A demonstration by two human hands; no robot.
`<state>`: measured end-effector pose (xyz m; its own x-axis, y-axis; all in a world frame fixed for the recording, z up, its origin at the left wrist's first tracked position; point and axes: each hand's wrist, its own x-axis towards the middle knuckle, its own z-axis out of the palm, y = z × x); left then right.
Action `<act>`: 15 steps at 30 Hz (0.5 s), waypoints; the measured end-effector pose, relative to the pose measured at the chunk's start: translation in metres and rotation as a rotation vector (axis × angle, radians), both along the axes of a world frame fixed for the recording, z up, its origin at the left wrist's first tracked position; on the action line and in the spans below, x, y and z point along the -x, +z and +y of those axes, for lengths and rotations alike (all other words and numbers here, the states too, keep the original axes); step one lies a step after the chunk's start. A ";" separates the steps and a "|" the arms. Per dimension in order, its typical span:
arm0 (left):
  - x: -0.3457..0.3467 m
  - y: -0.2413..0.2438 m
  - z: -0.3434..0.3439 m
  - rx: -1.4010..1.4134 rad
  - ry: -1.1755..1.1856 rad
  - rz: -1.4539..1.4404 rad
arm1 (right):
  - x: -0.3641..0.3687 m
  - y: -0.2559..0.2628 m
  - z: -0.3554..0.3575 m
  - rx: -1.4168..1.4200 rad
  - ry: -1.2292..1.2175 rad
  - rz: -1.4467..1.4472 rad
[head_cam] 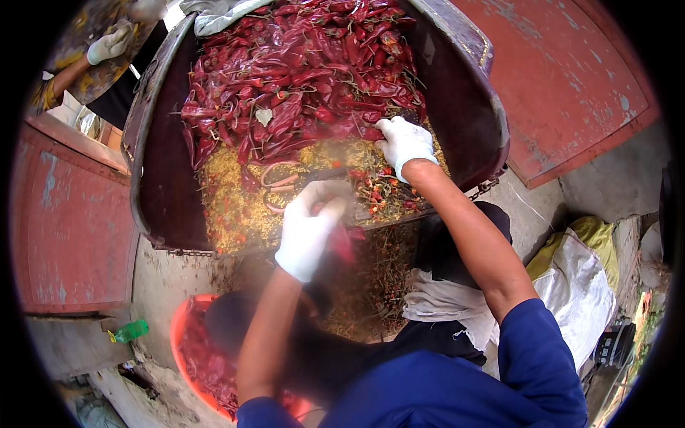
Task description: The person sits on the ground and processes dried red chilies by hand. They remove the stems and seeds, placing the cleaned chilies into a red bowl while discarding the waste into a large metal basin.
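My left hand (311, 222), in a white glove and blurred by motion, is over the near edge of the cart bed. A red chili pepper (342, 243) hangs below its closed fingers. My right hand (408, 142), also gloved, reaches to the near side of a heap of dried red chili peppers (305, 75), thumb and fingers around a single pepper (371, 134). Between the hands and the heap, scissors (278, 184) with looped handles lie among yellow seeds (235, 187); their blades are partly hidden. Cut stems and cores (382, 190) lie below my right hand.
High side walls (465, 91) flank the cart bed. An orange basin (177, 342) of red peppers stands by my left leg. Stem scraps (374, 299) cover the ground between my legs. Sacks (575, 289) lie at right, a green bottle (130, 331) at left. Another person's gloved hand (111, 44) shows upper left.
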<state>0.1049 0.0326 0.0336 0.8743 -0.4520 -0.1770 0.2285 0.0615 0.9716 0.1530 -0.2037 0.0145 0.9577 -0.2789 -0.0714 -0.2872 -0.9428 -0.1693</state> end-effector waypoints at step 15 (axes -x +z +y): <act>-0.008 -0.013 -0.020 -0.706 0.024 -1.147 | 0.067 0.037 0.021 -0.770 0.402 0.042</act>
<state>0.1131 0.0129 0.0208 0.6910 -0.5515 0.4674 -0.7228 -0.5349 0.4375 0.0856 -0.1829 0.0518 0.9656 0.2200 -0.1386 0.0223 -0.6013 -0.7987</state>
